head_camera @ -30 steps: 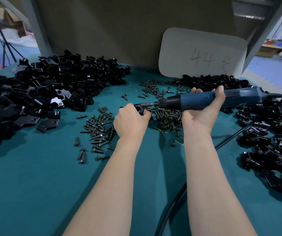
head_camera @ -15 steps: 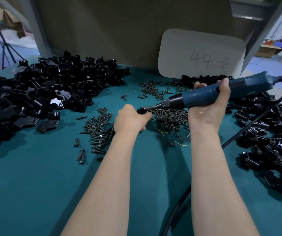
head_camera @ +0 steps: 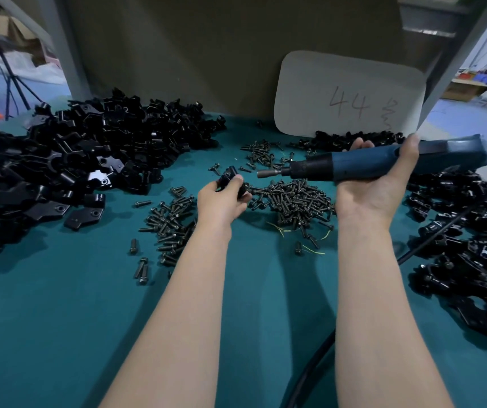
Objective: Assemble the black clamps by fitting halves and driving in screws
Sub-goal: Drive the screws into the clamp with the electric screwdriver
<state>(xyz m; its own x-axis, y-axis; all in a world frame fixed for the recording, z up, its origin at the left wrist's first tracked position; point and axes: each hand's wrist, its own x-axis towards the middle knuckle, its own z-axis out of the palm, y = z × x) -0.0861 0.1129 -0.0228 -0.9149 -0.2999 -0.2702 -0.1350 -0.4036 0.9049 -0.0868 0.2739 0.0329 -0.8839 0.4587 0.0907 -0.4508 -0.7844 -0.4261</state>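
The black clamp (head_camera: 230, 179) sat pinched between the thumb and curled fingers of the left hand (head_camera: 221, 201), just above the bench (head_camera: 59, 319) at the left edge of the central heap of screws (head_camera: 292, 198). A second before, the electric screwdriver (head_camera: 363, 164) had been pressed into it. Now the tool was drawn back to the right, and its bit (head_camera: 266, 173) stood clear of the clamp with open space between them. I judged that one screw had gone home. Whether a second was still wanted I could not tell, as the fingers hid most of the piece.

The right hand (head_camera: 375, 189) lay palm up, with fingers and thumb curled round the tool's barrel. That barrel was blue plastic with a black ribbed collar and a dull grey metal nose, and a black rubbery cable (head_camera: 310, 375) trailed from it.

The clamp looked blocky, hard and faintly glossy. The screws were dark metal, short, with flanged heads. To the left lay loose halves (head_camera: 89, 154), angular, some with flat holed tabs. To the right lay finished clamps (head_camera: 466, 245) showing round bores. The bench covering was smooth and teal.
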